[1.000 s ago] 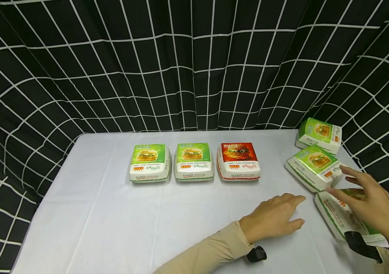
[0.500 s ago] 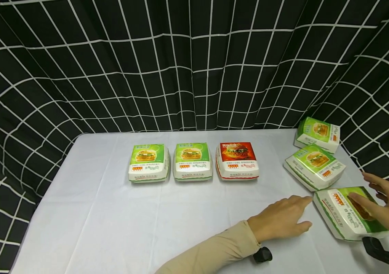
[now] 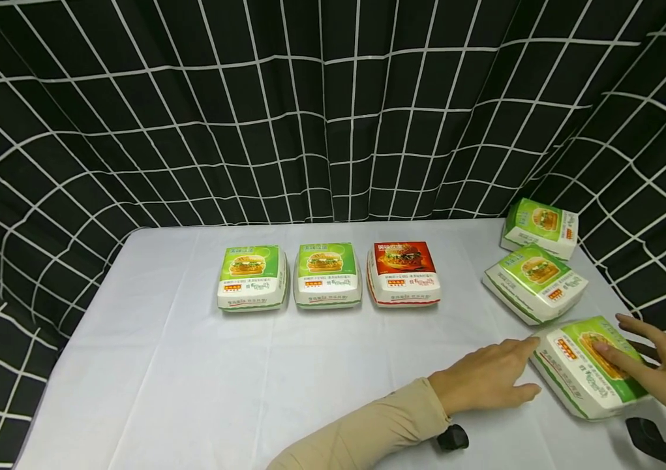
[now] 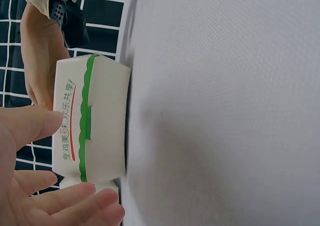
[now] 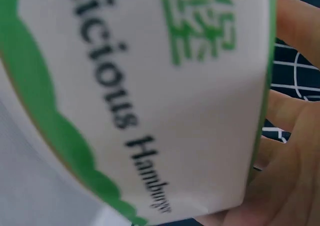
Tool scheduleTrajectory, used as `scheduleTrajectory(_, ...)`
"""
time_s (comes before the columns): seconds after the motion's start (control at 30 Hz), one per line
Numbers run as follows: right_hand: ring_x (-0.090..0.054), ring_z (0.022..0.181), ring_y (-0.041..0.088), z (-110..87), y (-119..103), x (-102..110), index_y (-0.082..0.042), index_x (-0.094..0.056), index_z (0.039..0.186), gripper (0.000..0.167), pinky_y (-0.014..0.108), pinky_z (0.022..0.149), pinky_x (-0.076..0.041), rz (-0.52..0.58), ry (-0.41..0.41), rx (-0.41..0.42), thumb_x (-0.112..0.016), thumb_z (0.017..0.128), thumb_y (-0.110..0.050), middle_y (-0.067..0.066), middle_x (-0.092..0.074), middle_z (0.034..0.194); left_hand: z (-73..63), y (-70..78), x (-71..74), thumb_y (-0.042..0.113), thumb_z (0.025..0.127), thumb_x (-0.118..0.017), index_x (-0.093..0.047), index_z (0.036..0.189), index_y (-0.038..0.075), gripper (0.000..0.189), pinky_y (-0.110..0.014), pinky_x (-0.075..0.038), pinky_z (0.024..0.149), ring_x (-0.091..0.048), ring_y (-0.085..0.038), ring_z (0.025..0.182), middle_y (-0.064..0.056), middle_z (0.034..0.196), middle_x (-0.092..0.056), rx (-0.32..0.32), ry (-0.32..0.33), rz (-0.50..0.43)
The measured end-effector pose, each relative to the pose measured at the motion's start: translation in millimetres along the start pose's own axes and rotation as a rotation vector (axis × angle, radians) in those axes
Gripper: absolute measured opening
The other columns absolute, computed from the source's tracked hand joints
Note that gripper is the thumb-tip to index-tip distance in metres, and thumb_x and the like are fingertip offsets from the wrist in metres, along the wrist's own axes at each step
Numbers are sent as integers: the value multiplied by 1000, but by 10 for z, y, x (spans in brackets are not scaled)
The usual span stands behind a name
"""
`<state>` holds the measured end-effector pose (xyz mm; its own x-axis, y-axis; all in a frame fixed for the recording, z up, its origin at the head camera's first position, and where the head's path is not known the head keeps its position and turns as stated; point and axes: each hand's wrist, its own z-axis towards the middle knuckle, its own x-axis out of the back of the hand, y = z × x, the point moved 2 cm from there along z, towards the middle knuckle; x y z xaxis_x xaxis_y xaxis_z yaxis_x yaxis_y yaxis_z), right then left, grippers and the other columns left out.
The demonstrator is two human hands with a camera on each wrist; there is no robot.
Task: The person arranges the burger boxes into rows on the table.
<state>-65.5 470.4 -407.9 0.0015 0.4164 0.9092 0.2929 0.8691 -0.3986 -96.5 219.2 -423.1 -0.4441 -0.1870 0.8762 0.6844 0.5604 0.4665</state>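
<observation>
A green-and-white hamburger box (image 3: 593, 369) sits at the right of the white table, between both hands. My left hand (image 3: 485, 377) lies at its left side, fingers extended, fingertips at the box's upper left corner; in the left wrist view the thumb and fingers are spread beside the box's printed side (image 4: 72, 121). On the right, my right hand (image 3: 661, 372) has its thumb over the lid and its fingers loosely extended along the far side. Close up in the right wrist view, that hand's fingers (image 5: 285, 110) show behind the box edge; their contact is partly hidden.
Two green hamburger boxes, a nearer one (image 3: 537, 284) and a farther one (image 3: 541, 228), stand at the back right. Two green boxes (image 3: 252, 279) (image 3: 327, 275) and a red box (image 3: 403, 274) form a row toward the back. A black gridded curtain (image 3: 333, 117) hangs behind the table.
The right hand has moved right and toward the box's outer side. The box has shifted slightly left and turned a little. The left hand has edged right to its corner.
</observation>
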Motion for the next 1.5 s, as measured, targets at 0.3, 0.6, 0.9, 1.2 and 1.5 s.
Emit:
scheduleTrajectory(0.3, -36, 109, 68, -53, -81, -53, 16, -17, 148, 91, 74, 84, -40, -56, -160, -46, -47, 99, -55, 52, -23, 137, -39, -36, -18, 48, 98, -55, -19, 159, 19, 76, -10, -34, 109, -37, 3, 138, 11, 155, -37, -3, 39, -6)
scheduleTrajectory(0.6, -29, 116, 65, -120, -190, -110, 13, -13, 151, 89, 79, 89, -31, 0, -213, 26, -49, 100, -50, 51, -21, 139, -88, -143, 5, 46, 97, -59, -39, 148, 23, 60, -8, -42, 74, -51, 3, 94, 8, 118, -54, 29, 171, -51)
scheduleTrajectory(0.9, -26, 123, 68, -131, -286, -177, 11, -11, 153, 86, 83, 86, -29, 77, -243, 91, -52, 101, -44, 49, -19, 146, -124, -232, 12, 49, 98, -55, -36, 152, 23, 62, -8, -44, 86, -51, 2, 113, 6, 134, -52, 22, 159, -147)
scheduleTrajectory(1.2, -30, 123, 66, -170, -404, -190, 10, -15, 153, 86, 81, 85, -32, 74, -243, 129, -55, 99, -43, 48, -25, 144, -254, -309, 90, 48, 99, -53, -35, 153, 21, 63, -9, -41, 99, -45, 4, 127, 9, 144, -48, -21, 166, -132)
scheduleTrajectory(1.5, -43, 116, 58, -239, -623, -244, 10, -15, 153, 86, 74, 84, -42, 95, -246, 210, -63, 97, -34, 46, -31, 142, -475, -429, 229, 50, 98, -51, -36, 152, 19, 64, -11, -41, 102, -44, 2, 131, 6, 145, -48, -53, 185, -159)
